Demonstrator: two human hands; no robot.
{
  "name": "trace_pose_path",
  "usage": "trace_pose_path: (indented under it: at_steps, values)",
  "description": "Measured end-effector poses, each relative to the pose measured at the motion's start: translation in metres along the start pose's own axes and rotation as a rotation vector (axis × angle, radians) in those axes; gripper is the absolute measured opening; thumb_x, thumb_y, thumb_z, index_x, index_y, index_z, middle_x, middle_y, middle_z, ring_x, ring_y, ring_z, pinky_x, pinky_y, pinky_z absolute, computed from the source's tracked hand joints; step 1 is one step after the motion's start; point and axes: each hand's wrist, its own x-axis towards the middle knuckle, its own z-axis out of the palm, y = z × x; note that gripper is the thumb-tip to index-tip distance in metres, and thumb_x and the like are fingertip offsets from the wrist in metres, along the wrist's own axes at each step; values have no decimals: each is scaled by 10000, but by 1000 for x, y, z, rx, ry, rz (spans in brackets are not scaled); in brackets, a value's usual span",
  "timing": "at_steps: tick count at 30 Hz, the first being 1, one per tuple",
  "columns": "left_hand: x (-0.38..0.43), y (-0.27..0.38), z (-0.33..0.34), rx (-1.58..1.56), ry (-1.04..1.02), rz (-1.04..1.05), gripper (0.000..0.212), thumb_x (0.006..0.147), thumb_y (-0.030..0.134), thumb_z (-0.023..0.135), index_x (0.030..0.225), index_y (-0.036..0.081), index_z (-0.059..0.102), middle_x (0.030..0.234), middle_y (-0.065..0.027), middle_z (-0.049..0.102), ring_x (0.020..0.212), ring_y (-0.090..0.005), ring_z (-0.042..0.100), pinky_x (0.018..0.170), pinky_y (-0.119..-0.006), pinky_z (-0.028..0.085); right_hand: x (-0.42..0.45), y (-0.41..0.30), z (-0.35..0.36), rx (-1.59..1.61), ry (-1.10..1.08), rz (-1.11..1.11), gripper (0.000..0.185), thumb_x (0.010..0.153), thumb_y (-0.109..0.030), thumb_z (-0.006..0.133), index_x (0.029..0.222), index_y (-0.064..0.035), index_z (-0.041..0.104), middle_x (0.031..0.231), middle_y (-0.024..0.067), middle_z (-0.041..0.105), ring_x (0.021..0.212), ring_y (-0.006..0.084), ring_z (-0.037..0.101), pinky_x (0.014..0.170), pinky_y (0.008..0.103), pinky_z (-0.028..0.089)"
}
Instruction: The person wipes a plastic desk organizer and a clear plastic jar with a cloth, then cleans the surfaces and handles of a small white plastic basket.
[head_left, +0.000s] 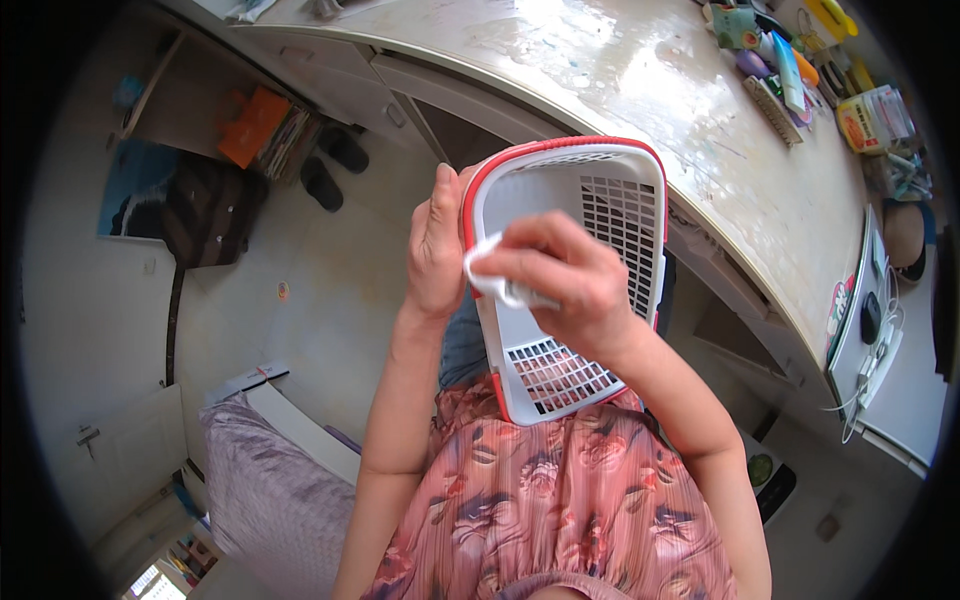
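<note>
A white plastic basket (525, 187) with a lattice wall and a red band round its rim rests on my lap, its opening turned up towards me. My left hand (439, 244) lies along the basket's left side, thumb raised by the rim; its fingers are mostly hidden behind the wall. In my right hand (574, 277), a white cloth or tissue (491, 283) is pinched between thumb and fingers, over the left rim of the basket. The right hand and the cloth look slightly blurred. Part of the cloth is hidden under the fingers.
A long light desk (600, 67) curves past the basket, with tubes, a wooden ruler (772, 111) and containers at its right end. Nearby lie a laptop (859, 285), a mouse (870, 316) and white cables. Dark slippers (322, 184) are on the floor; a bed (277, 487) stands lower left.
</note>
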Motion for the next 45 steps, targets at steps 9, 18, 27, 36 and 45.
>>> trace_pose_path:
  at_steps: [9,18,27,36,45]
  values:
    - [1,-2,-5,124,-116,-2,627,1077,445,216,1249,-47,564,1101,-147,673,975,-202,673,858,-326,560,-17,-5,2,88,-26,104,341,670,51,744,968,-116,738,922,69,610,762,211,647,626,314,545]
    - [-4,-5,-1,66,-151,109,678,999,596,399,1274,-8,533,1114,-49,601,1036,-109,535,904,-253,439,-22,-17,-10,-16,-151,-24,351,640,-15,715,985,-78,693,927,47,597,731,188,620,552,304,520]
    - [-8,3,-19,-24,-87,-39,402,976,144,535,1331,-42,509,1200,-97,621,1095,-125,574,951,-281,459,-33,-12,-30,30,-383,-27,339,714,11,654,1035,-98,666,942,60,586,799,198,643,599,326,548]
    - [-9,17,-5,243,-119,65,596,757,17,629,1332,-65,494,1234,-127,601,1144,-209,583,994,-338,445,28,22,-13,-258,181,-144,249,699,-38,681,945,-69,656,910,58,589,799,210,632,640,322,537]
    - [-14,14,-27,65,-108,53,629,784,132,637,1350,-91,476,1271,-236,596,1136,-292,624,1027,-388,468,-4,21,-76,-374,404,300,311,679,49,760,944,-110,727,1111,104,632,976,267,645,847,365,523]
